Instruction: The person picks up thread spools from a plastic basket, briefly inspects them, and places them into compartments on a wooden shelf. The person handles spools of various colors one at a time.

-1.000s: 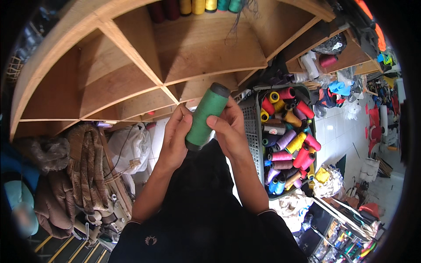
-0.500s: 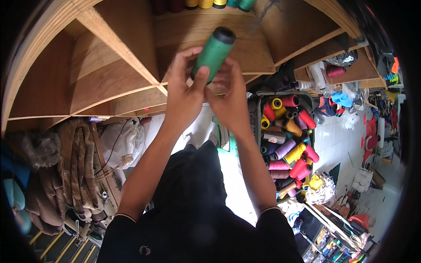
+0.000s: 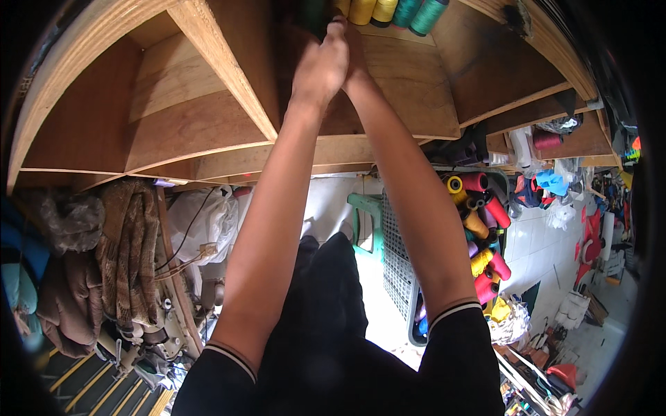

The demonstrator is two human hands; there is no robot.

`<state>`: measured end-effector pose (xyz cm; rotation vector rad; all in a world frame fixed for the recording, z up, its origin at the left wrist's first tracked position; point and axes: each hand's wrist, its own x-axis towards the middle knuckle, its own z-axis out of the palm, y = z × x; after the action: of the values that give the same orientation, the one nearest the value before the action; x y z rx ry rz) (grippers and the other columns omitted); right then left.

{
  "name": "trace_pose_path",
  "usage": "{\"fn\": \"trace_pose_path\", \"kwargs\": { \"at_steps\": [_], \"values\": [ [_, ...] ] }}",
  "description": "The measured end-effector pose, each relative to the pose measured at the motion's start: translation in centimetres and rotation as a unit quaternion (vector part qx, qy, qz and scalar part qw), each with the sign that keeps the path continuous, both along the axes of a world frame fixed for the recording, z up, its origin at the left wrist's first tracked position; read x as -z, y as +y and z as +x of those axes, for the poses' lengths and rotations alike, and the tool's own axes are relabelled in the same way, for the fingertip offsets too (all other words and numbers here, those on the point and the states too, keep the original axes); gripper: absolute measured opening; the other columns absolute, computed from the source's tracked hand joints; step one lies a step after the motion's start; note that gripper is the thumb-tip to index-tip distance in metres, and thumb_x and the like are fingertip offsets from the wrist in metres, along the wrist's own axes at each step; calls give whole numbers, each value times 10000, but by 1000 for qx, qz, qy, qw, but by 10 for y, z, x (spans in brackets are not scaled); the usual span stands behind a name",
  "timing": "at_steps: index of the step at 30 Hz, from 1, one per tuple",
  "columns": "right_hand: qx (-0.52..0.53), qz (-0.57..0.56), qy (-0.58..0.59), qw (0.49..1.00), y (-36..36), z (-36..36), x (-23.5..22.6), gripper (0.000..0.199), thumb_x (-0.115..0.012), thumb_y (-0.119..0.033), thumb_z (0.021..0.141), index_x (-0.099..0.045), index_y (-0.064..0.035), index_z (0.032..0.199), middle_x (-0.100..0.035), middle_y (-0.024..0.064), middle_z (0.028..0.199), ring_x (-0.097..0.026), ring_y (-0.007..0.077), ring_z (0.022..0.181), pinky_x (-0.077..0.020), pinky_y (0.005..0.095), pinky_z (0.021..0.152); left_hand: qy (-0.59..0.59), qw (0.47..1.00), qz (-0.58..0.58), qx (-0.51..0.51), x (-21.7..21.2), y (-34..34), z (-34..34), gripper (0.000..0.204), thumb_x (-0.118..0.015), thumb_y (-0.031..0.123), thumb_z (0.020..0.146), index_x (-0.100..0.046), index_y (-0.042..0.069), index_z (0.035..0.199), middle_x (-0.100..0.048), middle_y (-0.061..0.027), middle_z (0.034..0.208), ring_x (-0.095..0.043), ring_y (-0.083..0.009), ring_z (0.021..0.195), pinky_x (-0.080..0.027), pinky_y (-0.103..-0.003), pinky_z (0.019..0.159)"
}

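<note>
Both my arms reach up into a wooden shelf compartment. My left hand [image 3: 320, 66] is closed about a dark green thread spool [image 3: 312, 12], which lies in shadow at the top edge and shows only in part. Pressed close beside it is my right hand [image 3: 355, 59]; its fingers are mostly hidden behind the left hand, so its grip cannot be made out. Just right of the hands stands a row of yellow spools [image 3: 361, 11] and teal-green spools [image 3: 428, 15] on the same shelf.
Wooden dividers [image 3: 225, 66] flank the compartment. Below right, my right arm partly covers a basket [image 3: 400, 256] of colourful spools [image 3: 496, 210]. A green stool [image 3: 368, 225] stands by my feet. At left hang brown cloths [image 3: 128, 256] beside a white plastic bag [image 3: 205, 222].
My hands have moved up and deeper into the shelf, carrying the green spool from the compartment's front to the shadowed back. The view has shifted slightly.
</note>
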<state>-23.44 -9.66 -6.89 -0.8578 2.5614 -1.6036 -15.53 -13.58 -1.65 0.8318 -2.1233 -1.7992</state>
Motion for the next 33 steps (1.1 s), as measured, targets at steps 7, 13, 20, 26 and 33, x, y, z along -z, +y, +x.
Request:
{"fn": "trace_pose_path", "kwargs": {
  "at_steps": [7,13,20,26,33],
  "values": [
    [-42,-97,-26,994,-23,-15,22,274,-470,-244,963,-515,-20,1115,-628,88,1010,-602,201,970,-483,332,793,13,998,-66,-3,32,-16,-27,713,-486,476,913,-352,1,1427,-401,-245,1441,-323,-315,1391,-256,-361,1126],
    [-70,-128,-42,988,-32,-13,32,289,-463,-254,968,-517,-19,1128,-622,87,1029,-595,197,980,-480,329,798,19,992,-118,-30,43,-26,-32,696,-495,483,912,-346,57,1442,-373,-227,1465,-307,-316,1399,-244,-365,1135],
    [-81,-164,-62,981,-33,-15,40,307,-455,-266,975,-519,-17,1144,-614,86,1051,-587,192,991,-476,324,805,25,986,-157,-45,48,-28,-41,682,-507,491,910,-339,123,1459,-340,-206,1493,-290,-319,1409,-229,-369,1146],
    [-91,-183,-73,976,-31,-15,43,323,-448,-276,980,-521,-16,1157,-608,85,1069,-580,188,1001,-474,321,810,27,981,-181,-59,57,-32,-45,674,-516,498,909,-334,180,1474,-312,-188,1517,-274,-320,1417,-217,-372,1156],
    [-85,-199,-76,973,-32,-13,46,341,-440,-288,986,-524,-15,1173,-600,84,1091,-572,183,1013,-470,317,816,22,983,-168,-70,58,-33,-48,751,-529,528,897,-286,140,1493,-271,-201,1535,-248,-320,1430,-198,-375,1167]
  ]
}}
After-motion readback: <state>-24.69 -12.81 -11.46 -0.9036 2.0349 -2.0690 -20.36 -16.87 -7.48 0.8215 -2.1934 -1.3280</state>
